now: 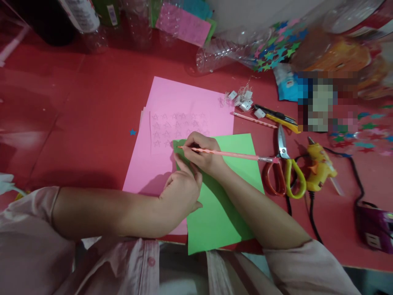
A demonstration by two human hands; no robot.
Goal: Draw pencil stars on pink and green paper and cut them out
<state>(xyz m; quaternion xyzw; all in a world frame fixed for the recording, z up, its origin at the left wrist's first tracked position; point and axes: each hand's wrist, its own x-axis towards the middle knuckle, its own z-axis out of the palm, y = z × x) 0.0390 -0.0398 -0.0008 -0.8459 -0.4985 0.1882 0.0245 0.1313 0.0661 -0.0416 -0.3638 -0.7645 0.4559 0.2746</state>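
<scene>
My right hand (204,152) is closed around a pink pencil (236,154), its tip touching the upper left corner of a green sheet of paper (227,209). Below it, my left hand (184,184) lies on the paper, fingers stretched toward that corner. The green sheet overlaps a larger pink sheet (178,94). On the pink one, rows of small pencil-drawn stars (167,125) show; my right hand hides some of them. A small blue star cutout (132,132) lies left of the sheets.
Right of the sheets are scissors (282,143), a yellow glue gun (319,168) with a black cord, another pencil (254,119) and a cutter (276,116). Small white tags (245,100) lie above. Clear plastic bottles (215,57) and star cutouts (276,51) line the back of the red table (92,135).
</scene>
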